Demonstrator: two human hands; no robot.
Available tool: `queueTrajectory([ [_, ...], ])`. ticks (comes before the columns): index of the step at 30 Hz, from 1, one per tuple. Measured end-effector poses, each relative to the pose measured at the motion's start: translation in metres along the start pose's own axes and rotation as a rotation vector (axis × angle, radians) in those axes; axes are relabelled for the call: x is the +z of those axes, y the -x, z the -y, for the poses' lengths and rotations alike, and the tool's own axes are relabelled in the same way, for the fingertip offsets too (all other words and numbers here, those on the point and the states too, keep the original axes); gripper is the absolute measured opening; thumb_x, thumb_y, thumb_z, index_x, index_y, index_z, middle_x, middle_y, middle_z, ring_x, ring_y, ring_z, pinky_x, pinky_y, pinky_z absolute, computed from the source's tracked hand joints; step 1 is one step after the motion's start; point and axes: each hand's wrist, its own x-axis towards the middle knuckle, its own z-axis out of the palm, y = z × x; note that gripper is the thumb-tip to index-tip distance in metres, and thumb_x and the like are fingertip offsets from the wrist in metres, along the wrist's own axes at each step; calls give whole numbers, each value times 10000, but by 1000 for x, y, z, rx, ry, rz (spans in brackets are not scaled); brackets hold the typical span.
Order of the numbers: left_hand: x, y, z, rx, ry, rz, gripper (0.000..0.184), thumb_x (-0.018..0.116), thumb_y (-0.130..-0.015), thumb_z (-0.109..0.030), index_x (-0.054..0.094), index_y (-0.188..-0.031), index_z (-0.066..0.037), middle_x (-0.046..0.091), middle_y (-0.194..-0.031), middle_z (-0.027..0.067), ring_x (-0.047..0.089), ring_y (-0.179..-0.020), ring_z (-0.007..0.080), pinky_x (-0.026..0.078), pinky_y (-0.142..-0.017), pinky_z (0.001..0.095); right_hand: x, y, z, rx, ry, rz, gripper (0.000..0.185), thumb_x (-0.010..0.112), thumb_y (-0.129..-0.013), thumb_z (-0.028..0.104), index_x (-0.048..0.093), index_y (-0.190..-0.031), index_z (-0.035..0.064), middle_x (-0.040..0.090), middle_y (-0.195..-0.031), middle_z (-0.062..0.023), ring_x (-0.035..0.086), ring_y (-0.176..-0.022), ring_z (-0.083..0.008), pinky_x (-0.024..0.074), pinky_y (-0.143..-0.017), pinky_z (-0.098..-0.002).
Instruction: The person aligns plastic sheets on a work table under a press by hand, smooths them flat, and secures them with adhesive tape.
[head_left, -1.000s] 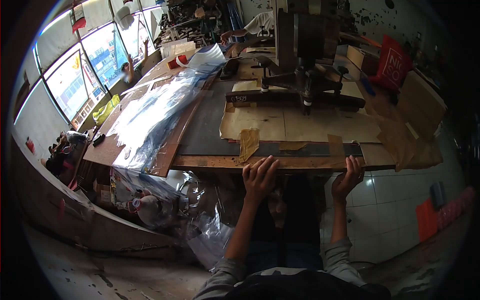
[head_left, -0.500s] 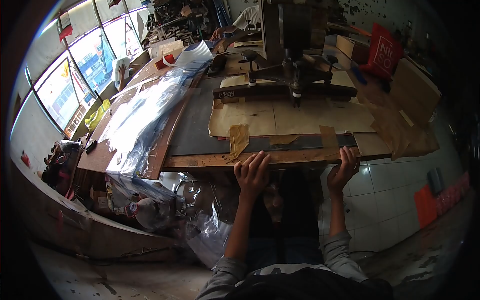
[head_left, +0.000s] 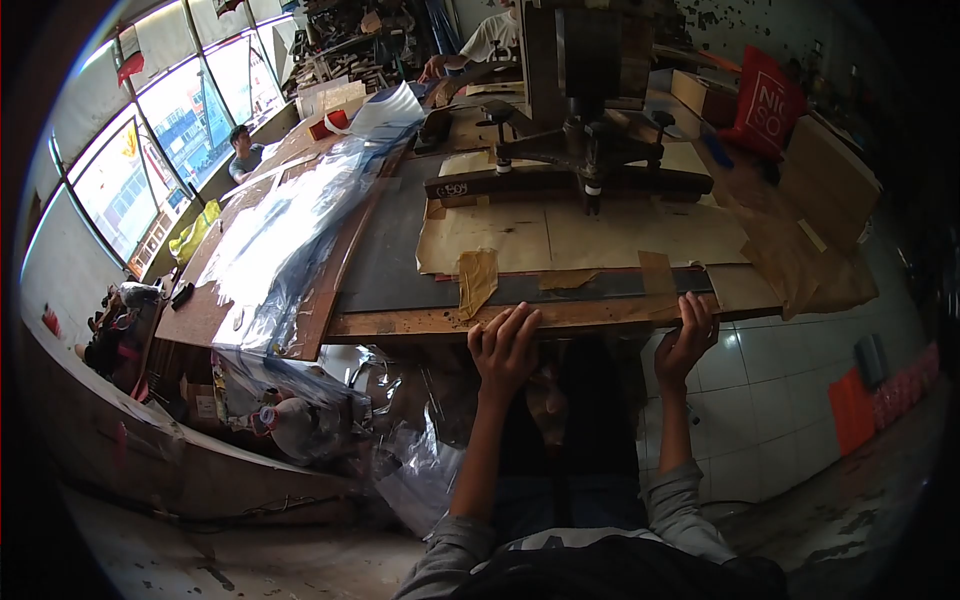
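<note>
My left hand [head_left: 505,348] rests on the front wooden edge [head_left: 400,322] of the work table, its fingers curled over the rim. Further right, my right hand [head_left: 686,342] lies on the same edge with fingers bent over it, near a strip of brown tape [head_left: 657,273]. Beyond my hands a pale brown sheet [head_left: 500,240] lies taped on a dark board [head_left: 375,280]. A black metal press arm with a long bar [head_left: 620,187] stands over the sheet. Another piece of tape [head_left: 478,283] hangs just behind my left hand.
Clear plastic sheets [head_left: 290,230] cover the table's left part. A red bag [head_left: 764,105] stands at the back right, beside a cardboard box [head_left: 705,97]. One person [head_left: 245,155] is by the windows; another person's arm [head_left: 450,65] reaches in at the back. A large bottle [head_left: 297,428] sits below.
The view has shifted slightly, while both my hands stay on the table edge. The person by the windows has lowered their raised arms, and their head now shows.
</note>
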Motion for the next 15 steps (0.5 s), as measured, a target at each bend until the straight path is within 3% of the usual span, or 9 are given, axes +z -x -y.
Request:
queueTrajectory([
  [12, 0, 1, 1, -10, 5, 7, 349, 671, -799, -125, 675, -1137, -211, 625, -1212, -45, 579, -1105, 121, 336, -998, 376, -2, -1, 0, -5, -16, 9, 449, 378, -909, 148, 478, -1339, 63, 527, -1349, -99, 450, -1310, -287, 189, -1119, -509],
  [15, -3, 0, 0, -12, 12, 26, 349, 668, -801, -123, 672, -1139, -208, 624, -1216, -42, 581, -1104, 122, 335, -997, 373, -2, 2, -2, 14, 1, 42, 428, 352, -956, 209, 483, -1334, 57, 522, -1357, -97, 442, -1317, -280, 181, -1124, -502],
])
